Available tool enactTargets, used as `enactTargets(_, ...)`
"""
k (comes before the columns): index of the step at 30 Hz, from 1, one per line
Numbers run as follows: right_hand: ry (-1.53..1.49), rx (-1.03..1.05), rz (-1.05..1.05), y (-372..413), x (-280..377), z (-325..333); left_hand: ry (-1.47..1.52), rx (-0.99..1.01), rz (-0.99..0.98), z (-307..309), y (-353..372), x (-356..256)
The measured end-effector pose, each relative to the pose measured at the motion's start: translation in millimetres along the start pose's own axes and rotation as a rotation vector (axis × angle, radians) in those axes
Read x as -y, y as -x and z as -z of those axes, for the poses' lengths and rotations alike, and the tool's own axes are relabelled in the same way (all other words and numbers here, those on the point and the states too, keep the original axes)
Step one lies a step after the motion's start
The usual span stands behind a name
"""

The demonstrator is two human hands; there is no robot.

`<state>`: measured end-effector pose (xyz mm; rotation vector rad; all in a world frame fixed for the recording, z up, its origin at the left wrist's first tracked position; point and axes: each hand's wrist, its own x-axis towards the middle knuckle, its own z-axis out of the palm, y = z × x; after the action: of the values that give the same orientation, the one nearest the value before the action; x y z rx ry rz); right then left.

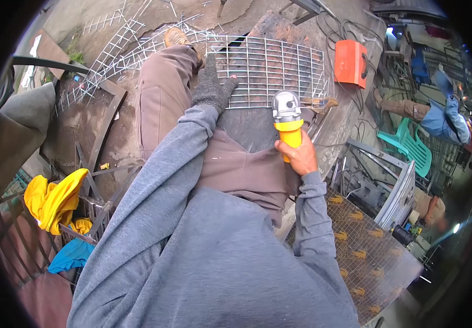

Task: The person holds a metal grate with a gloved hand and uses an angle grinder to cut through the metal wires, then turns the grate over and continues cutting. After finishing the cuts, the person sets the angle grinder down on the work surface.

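My right hand (300, 154) is wrapped round the yellow body of an angle grinder (289, 131). The grinder's silver gear head points away from me, over the near edge of a wire mesh panel (271, 68). I cannot make out its disc. My left hand (213, 90), in a dark grey fingerless glove, grips the left edge of the mesh, with the thumb over the wires. The panel lies across my lower legs, above a dark, worn board (249, 128).
Cut mesh pieces (118, 60) and loose wire bits litter the ground at upper left. An orange metal box (350, 63) stands at right among cables. A green plastic chair (408, 145) and two other people are farther right. Yellow cloth (55, 199) hangs on a metal frame at left.
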<state>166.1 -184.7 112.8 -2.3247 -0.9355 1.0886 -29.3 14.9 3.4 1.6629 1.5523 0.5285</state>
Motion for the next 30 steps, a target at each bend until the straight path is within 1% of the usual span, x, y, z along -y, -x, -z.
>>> enactTargets(2, -0.008, 0.008, 0.012, -2, -2, -6, 0.079, 0.208, 0.103, 10, -1, -5)
enactTargets(6, -0.007, 0.015, 0.004, -14, 0, -10, 0.066, 0.218, 0.160, 16, 1, -12)
enactTargets(8, 0.025, 0.019, 0.037, -27, 8, -6, 0.079, 0.180, 0.109, 13, -1, -10)
enactTargets(12, 0.067, 0.053, 0.100, -67, 30, 2, 0.164, 0.187, 0.129, 11, 0, -10)
enactTargets(13, 0.081, 0.057, 0.117, -80, 35, 2, 0.130, 0.227, 0.151, 10, -1, -8)
enactTargets(14, 0.093, 0.041, 0.124, -92, 41, 3, 0.132, 0.218, 0.162, 6, -1, -5)
enactTargets(16, 0.064, 0.058, 0.098, -115, 59, 5, 0.145, 0.073, 0.038, -3, 2, 2)
enactTargets(17, 0.051, 0.076, 0.106, -127, 66, 5, 0.128, 0.111, 0.051, -4, 0, 4)
enactTargets(18, 0.037, 0.092, 0.114, -139, 72, 6, 0.125, 0.106, 0.059, -3, 0, 4)
enactTargets(22, 0.079, 0.078, 0.137, -179, 89, 5, 0.123, 0.150, 0.053, -1, -2, 5)
enactTargets(25, 0.035, 0.107, 0.122, -179, 91, 8, 0.151, 0.176, 0.071, -2, -1, 4)
enactTargets(27, 0.152, 0.076, 0.145, -173, 81, 8, 0.090, 0.176, 0.105, -3, -1, 3)
enactTargets(30, 0.124, 0.059, 0.135, -134, 64, 7, 0.180, 0.170, 0.058, -1, 0, 5)
